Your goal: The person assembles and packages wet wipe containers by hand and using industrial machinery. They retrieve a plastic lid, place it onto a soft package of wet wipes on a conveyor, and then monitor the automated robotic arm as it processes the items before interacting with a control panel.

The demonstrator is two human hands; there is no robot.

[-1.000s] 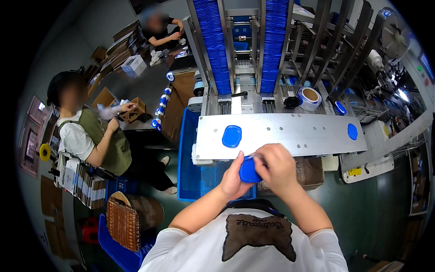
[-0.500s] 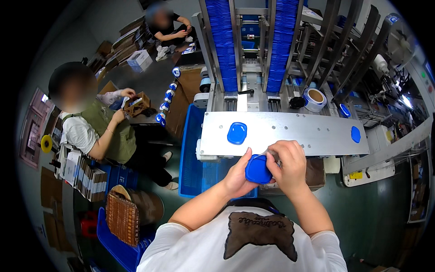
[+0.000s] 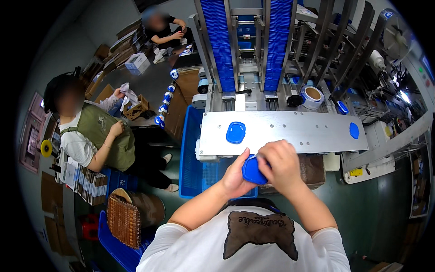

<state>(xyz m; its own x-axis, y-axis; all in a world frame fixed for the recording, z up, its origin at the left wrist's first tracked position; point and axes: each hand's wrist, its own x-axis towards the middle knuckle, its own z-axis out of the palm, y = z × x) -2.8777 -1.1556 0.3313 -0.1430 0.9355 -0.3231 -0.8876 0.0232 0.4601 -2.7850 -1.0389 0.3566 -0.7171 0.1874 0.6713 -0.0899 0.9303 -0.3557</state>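
A rounded blue plastic lid (image 3: 253,171) rests in my left hand (image 3: 234,179), whose thumb lies along its left edge and whose fingers are under it. My right hand (image 3: 282,165) is curled over the lid's upper right side, thumb and fingers drawn together. What those fingertips pinch is hidden and slightly blurred. Just beyond my hands runs a flat metal plate (image 3: 290,131) on the machine. On it sit one similar blue lid (image 3: 235,133) at the left and another blue piece (image 3: 354,130) near its right end.
Tall metal racks hold stacked blue pieces (image 3: 218,45). A tape roll (image 3: 312,97) sits behind the plate. Below left is a blue crate (image 3: 191,167); a carton (image 3: 312,172) stands under the plate. A co-worker (image 3: 97,131) stands at a dark table (image 3: 156,84); another person sits farther back.
My right hand has shifted slightly left and turned farther over the lid, covering more of it. The co-worker at the left has lifted a pale cloth-like item from the small box.
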